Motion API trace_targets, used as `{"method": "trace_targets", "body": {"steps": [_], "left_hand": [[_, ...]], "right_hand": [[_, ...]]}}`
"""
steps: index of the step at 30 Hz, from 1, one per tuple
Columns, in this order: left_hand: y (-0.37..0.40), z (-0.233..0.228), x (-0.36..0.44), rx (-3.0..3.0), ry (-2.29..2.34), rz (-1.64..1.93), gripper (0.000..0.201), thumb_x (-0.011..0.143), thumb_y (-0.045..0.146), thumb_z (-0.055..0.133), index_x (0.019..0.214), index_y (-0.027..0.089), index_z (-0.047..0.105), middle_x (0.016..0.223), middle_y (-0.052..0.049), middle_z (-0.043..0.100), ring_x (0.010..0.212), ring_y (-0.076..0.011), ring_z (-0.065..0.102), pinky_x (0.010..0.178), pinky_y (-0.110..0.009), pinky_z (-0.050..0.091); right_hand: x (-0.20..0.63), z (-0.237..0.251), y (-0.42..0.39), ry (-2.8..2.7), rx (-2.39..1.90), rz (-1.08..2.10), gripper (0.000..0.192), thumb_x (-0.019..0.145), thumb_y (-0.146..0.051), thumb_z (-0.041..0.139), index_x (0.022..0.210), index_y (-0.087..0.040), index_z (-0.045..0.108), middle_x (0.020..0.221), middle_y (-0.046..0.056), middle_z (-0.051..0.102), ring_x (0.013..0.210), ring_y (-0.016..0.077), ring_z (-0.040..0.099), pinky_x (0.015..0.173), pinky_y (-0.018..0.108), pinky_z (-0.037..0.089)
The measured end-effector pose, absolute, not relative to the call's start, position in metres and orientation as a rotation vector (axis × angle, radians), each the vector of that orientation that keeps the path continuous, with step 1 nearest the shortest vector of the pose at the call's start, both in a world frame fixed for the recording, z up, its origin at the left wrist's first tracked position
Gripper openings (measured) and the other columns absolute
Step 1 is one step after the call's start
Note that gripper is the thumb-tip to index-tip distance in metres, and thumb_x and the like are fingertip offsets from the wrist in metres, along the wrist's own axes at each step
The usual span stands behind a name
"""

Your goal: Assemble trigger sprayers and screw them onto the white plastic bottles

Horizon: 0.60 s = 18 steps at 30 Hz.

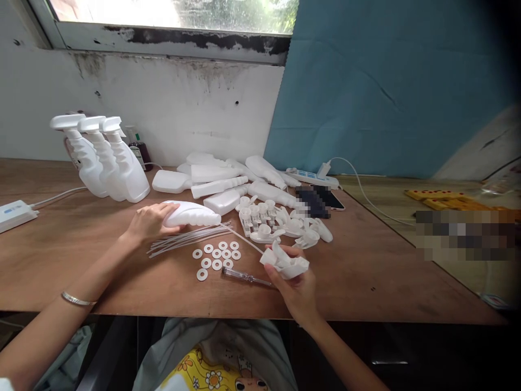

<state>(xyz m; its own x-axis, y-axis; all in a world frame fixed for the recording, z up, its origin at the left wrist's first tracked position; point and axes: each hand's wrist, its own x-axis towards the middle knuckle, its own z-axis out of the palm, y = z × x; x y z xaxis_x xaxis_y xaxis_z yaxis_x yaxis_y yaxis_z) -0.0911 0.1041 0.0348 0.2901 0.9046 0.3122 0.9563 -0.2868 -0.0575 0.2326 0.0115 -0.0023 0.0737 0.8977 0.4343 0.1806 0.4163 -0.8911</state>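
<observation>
My left hand (pixel 148 222) grips a white plastic bottle (pixel 194 215) lying on its side on the brown wooden table (pixel 366 271). A white spray trigger head (pixel 287 264) sits in my right hand (pixel 293 282), and its thin dip tube (pixel 243 239) runs up toward the bottle's mouth. Below the bottle lie a bundle of clear tubes (pixel 183 239), several white washers (pixel 217 257) and a clear-handled screwdriver (pixel 246 277).
Three assembled spray bottles (pixel 108 160) stand at the back left. Empty bottles (pixel 228 182) and loose trigger heads (pixel 277 220) are piled mid-table. A phone (pixel 329 198) and power strip (pixel 311 176) lie behind; another strip (pixel 14 213) is far left. Yellow parts (pixel 443 200) sit right.
</observation>
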Motion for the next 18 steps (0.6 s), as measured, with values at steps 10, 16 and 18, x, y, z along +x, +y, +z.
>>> {"method": "trace_targets", "body": {"steps": [10, 16, 18], "left_hand": [[0.061, 0.035, -0.070, -2.333, -1.292, -0.500, 0.056, 0.076, 0.059, 0.050, 0.112, 0.018, 0.059, 0.120, -0.014, 0.058, 0.112, -0.0336, 0.053, 0.090, -0.044, 0.044], [0.037, 0.034, -0.042, -2.248, -1.208, -0.609, 0.049, 0.079, 0.049, 0.053, 0.117, 0.017, 0.057, 0.120, -0.016, 0.057, 0.111, -0.0339, 0.053, 0.088, -0.044, 0.045], [0.034, 0.031, -0.037, -2.249, -1.226, -0.653, 0.051, 0.078, 0.051, 0.053, 0.116, 0.017, 0.058, 0.119, -0.017, 0.057, 0.109, -0.0338, 0.055, 0.088, -0.043, 0.045]], "right_hand": [[0.225, -0.001, 0.004, -1.566, -0.931, 0.770, 0.028, 0.078, -0.023, 0.063, 0.103, -0.023, 0.051, 0.110, 0.008, 0.061, 0.098, 0.0216, 0.059, 0.081, 0.035, 0.051], [0.223, 0.002, 0.000, -1.663, -0.861, 0.716, 0.026, 0.078, -0.018, 0.061, 0.102, -0.023, 0.053, 0.109, 0.007, 0.061, 0.101, 0.0216, 0.058, 0.084, 0.035, 0.050], [0.222, 0.003, -0.001, -1.649, -0.867, 0.664, 0.025, 0.077, -0.018, 0.062, 0.100, -0.023, 0.054, 0.106, 0.007, 0.062, 0.098, 0.0213, 0.060, 0.081, 0.034, 0.051]]}}
